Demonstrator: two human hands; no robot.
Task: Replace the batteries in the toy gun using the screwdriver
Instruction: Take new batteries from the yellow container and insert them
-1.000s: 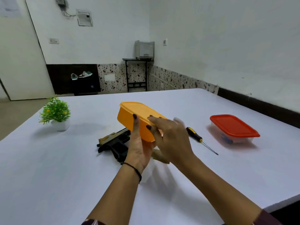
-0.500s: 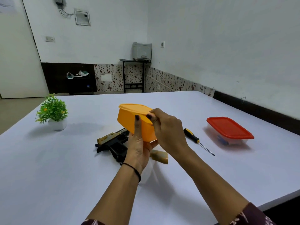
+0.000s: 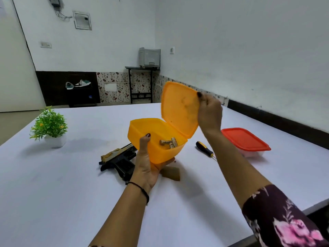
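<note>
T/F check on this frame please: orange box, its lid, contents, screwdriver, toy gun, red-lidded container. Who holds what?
1. The right hand pinches the lid of the orange box, raised clear of the opening. True.
2. The orange box is empty. False: batteries lie in its bottom.
3. The left hand holds the screwdriver. False: the left hand holds the orange box. The screwdriver lies on the table, in no hand.
4. The toy gun lies on the table, held by neither hand. True.
5. The red-lidded container is open. False: it is closed.
</note>
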